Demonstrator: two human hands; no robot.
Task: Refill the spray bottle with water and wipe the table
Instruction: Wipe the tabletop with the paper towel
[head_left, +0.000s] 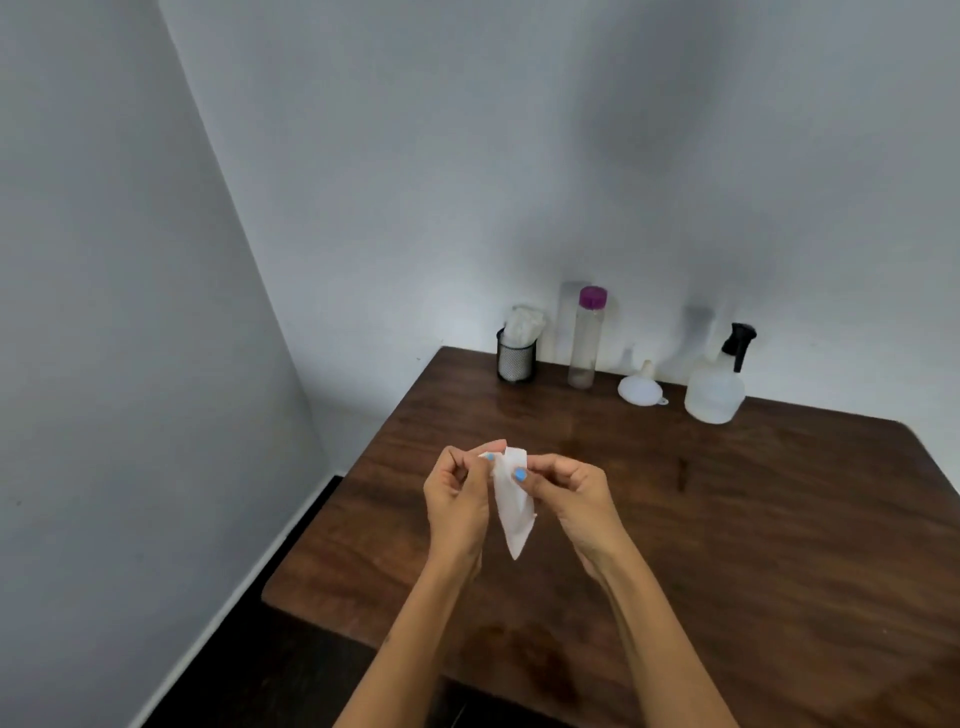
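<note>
A folded white tissue (511, 512) hangs above the brown wooden table (727, 519), pinched at its top between my left hand (460, 499) and my right hand (569, 499). Both hands are raised over the table's left part, fingers closed on the tissue's upper edge. At the back of the table against the wall stands a translucent spray bottle (716, 387) with a black trigger head. A white funnel (641, 385) lies upside down to its left. Further left stands a tall clear water bottle (586, 338) with a purple cap.
A black mesh cup (516, 358) stuffed with white tissues stands at the table's back left corner. Grey walls close in behind and on the left. Dark floor shows beyond the table's left edge.
</note>
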